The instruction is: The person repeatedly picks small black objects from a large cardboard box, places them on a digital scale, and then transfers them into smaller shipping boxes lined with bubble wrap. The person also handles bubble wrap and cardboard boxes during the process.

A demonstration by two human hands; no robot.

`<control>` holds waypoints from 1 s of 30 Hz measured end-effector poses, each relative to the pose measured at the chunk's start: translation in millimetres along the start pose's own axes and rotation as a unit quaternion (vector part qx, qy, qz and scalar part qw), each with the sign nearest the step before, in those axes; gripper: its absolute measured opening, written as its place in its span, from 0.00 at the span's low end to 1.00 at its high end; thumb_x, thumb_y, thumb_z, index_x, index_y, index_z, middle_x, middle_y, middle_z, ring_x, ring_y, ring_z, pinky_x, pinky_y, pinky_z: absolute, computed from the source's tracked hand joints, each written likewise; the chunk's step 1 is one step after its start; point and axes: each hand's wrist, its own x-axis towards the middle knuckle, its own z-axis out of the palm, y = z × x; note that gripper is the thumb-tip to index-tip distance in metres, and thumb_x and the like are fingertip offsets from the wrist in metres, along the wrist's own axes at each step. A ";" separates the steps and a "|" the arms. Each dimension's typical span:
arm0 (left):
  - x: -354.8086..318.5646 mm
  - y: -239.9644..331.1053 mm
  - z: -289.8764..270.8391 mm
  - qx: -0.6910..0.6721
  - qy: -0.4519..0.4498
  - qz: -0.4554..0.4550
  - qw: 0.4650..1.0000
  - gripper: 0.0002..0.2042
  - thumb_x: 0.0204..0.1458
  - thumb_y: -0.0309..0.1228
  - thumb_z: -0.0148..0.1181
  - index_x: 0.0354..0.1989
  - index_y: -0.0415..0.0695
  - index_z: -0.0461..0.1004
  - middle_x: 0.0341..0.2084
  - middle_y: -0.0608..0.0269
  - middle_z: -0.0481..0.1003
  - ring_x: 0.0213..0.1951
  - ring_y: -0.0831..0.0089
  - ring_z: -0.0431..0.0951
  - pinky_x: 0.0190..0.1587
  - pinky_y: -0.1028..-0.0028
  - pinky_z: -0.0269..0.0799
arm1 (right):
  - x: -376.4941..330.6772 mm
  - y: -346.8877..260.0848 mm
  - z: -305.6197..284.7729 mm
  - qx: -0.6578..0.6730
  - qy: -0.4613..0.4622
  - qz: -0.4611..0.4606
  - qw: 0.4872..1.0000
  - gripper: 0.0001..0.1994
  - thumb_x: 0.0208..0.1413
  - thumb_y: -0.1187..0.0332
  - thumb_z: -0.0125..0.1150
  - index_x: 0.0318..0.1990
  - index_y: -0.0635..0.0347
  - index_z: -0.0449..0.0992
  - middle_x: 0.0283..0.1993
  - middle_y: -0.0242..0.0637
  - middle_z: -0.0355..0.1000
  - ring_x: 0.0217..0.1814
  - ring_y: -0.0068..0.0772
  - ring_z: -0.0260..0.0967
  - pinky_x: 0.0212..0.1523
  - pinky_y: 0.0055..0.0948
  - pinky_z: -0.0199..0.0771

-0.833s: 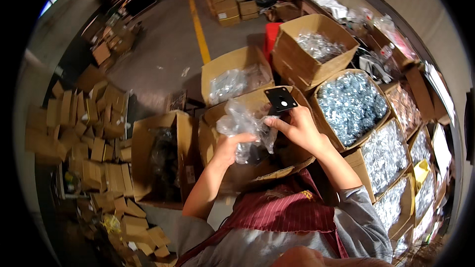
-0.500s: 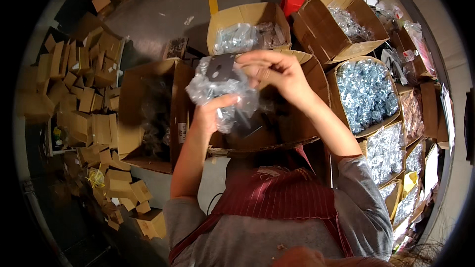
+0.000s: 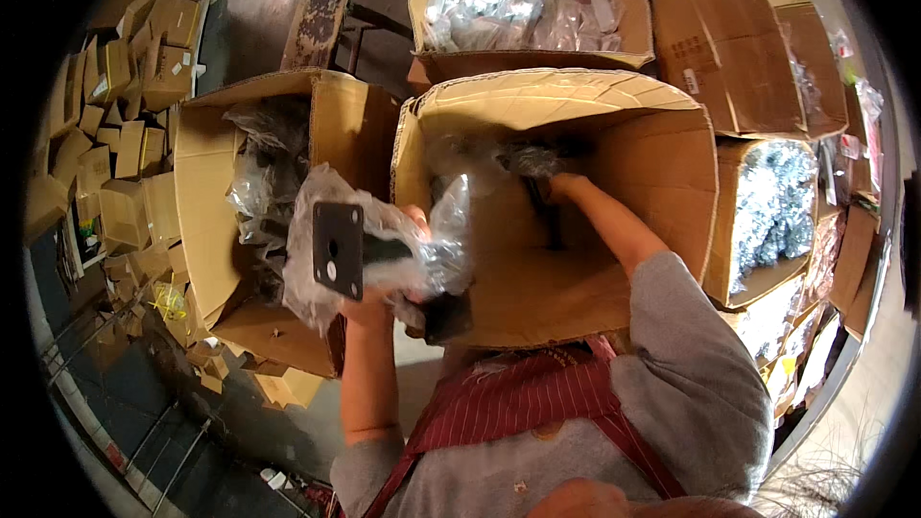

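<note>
Left hand (image 3: 386, 280) clutches crinkled plastic (image 3: 305, 280) with a holed black plate (image 3: 341, 228); right hand (image 3: 564, 187) has an unclear grip.

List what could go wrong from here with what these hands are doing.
The left hand grips crumpled clear plastic around a black plate; the plate's exposed corners might tear it. The plastic looks slick, so the plate could slip and drop. The right hand is inside the shadowed middle box, near dark items, and might get knocked or scratched.
</note>
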 end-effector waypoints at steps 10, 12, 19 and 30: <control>-0.7 -29.8 -4.7 -0.110 -0.002 0.031 0.993 0.21 0.56 0.38 0.61 0.55 0.42 0.67 0.44 0.55 0.71 0.43 0.58 0.71 0.37 0.65 0.77 | 51.3 20.9 95.6 0.185 0.099 0.194 0.958 0.32 0.46 0.48 0.67 0.54 0.63 0.77 0.59 0.55 0.70 0.61 0.52 0.69 0.59 0.45 0.70; 0.0 -28.9 -5.9 -0.118 -0.009 0.022 0.993 0.21 0.56 0.38 0.60 0.55 0.42 0.68 0.44 0.53 0.71 0.43 0.58 0.71 0.37 0.65 0.78 | 48.6 32.3 73.7 0.111 0.015 0.150 0.982 0.23 0.46 0.58 0.66 0.46 0.68 0.79 0.49 0.54 0.75 0.49 0.51 0.74 0.49 0.44 0.75; 13.4 -20.1 5.6 -0.164 -0.059 -0.014 0.985 0.20 0.56 0.37 0.60 0.56 0.43 0.69 0.45 0.50 0.72 0.45 0.58 0.72 0.38 0.63 0.79 | -11.6 54.7 -6.6 0.178 -0.069 0.091 0.977 0.10 0.41 0.68 0.63 0.33 0.62 0.82 0.31 0.46 0.78 0.32 0.41 0.77 0.32 0.41 0.76; 3.4 -30.1 2.4 -0.092 -0.093 -0.167 0.977 0.23 0.53 0.40 0.64 0.52 0.37 0.70 0.42 0.50 0.73 0.37 0.65 0.77 0.28 0.71 0.80 | 8.6 53.6 40.7 -0.110 -0.085 0.115 0.984 0.18 0.45 0.59 0.66 0.45 0.53 0.83 0.50 0.36 0.78 0.50 0.38 0.76 0.44 0.44 0.75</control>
